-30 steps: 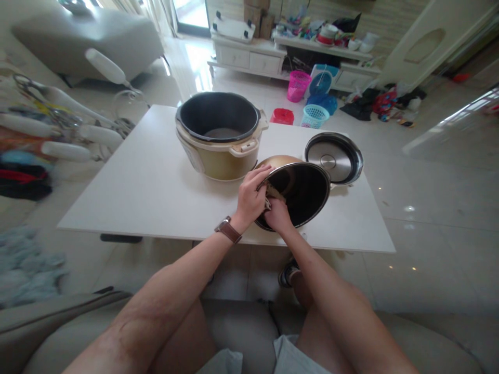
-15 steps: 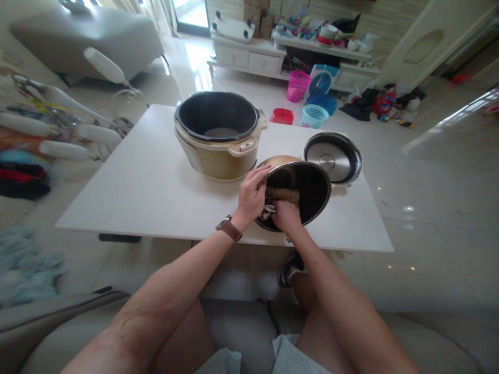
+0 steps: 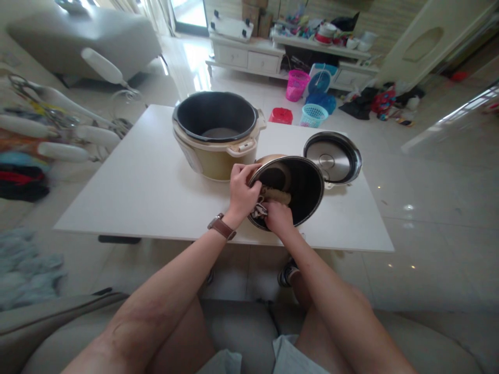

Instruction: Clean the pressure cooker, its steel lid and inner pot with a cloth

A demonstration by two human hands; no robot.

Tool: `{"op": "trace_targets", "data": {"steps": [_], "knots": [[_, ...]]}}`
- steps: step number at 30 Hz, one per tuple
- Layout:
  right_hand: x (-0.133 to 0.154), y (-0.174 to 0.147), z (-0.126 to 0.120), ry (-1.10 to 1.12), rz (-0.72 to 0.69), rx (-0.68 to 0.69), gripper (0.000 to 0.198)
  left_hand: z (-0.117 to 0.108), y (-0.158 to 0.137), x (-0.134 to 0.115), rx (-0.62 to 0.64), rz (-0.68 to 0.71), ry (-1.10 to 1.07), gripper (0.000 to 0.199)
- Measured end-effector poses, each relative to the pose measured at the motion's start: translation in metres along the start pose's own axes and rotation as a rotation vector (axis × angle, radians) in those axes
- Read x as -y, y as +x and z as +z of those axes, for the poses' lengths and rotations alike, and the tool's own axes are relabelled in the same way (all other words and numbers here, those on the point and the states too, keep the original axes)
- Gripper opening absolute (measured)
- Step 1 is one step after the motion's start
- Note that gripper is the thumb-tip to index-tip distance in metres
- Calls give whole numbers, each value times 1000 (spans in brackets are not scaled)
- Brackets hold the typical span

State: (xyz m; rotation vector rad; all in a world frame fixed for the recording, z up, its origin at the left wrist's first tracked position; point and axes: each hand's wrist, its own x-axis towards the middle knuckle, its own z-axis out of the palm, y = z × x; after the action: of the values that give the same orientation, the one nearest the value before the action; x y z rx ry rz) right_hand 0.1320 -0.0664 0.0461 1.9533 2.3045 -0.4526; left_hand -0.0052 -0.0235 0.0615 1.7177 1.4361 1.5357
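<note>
Looking down, in the head view, over both forearms onto a white surface [image 3: 163, 197]. Gripping the rim of a tilted pot [image 3: 306, 176] with the left hand [image 3: 244, 191], thumb over the edge, fingers along the outside. Reaching into the pot with the right hand [image 3: 279, 215], closed round a bunched brownish cloth [image 3: 276, 196], partly hidden behind the knuckles. Holding the pot near the front edge of the surface, dark mouth turned toward the person; impossible to tell whether touching the surface below. Wearing a brown-strapped watch [image 3: 222, 227] on the left wrist. Showing, to the left behind the pot, an upright gold-and-cream cooker [image 3: 210, 158], open at the top. Showing, to the right behind the pot, a shallow round lid [image 3: 327, 156], metal side up. Showing farther back, on the floor, a pink basket [image 3: 297, 85] and a light blue basket [image 3: 314, 115], near a white cabinet [image 3: 263, 62]. Sitting on a grey sofa [image 3: 237, 327].
</note>
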Motion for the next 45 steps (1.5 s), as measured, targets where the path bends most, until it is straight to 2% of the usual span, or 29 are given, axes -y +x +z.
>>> {"op": "trace_targets", "data": {"steps": [7,12,17,20,24,26,28,32,38,41,45], "knots": [[3,2,-1,-117,21,48,39,-18,17,17,105,88,-55,55],[5,2,-2,-101,-17,45,40,-16,19,25,124,69,-156,44],[3,3,-1,-58,-5,15,35,-9,10,23,67,62,-181,36],[3,6,3,28,2,-24,39,-2,2,23,13,58,-180,35],[6,12,9,304,-33,-116,52,7,-6,20,-26,66,-168,35],[8,15,11,429,-18,-138,51,9,-10,16,-24,82,-172,36],[8,17,11,460,14,-131,48,10,-11,12,-10,102,-184,37],[4,14,4,327,21,-82,43,8,-10,13,11,94,-206,39],[-11,3,-9,-6,74,48,35,9,-2,23,52,76,-241,39],[-17,1,-9,-36,62,37,34,10,-1,21,73,84,-234,39],[-20,2,-1,49,35,-18,40,14,-8,16,58,123,-212,37]]}}
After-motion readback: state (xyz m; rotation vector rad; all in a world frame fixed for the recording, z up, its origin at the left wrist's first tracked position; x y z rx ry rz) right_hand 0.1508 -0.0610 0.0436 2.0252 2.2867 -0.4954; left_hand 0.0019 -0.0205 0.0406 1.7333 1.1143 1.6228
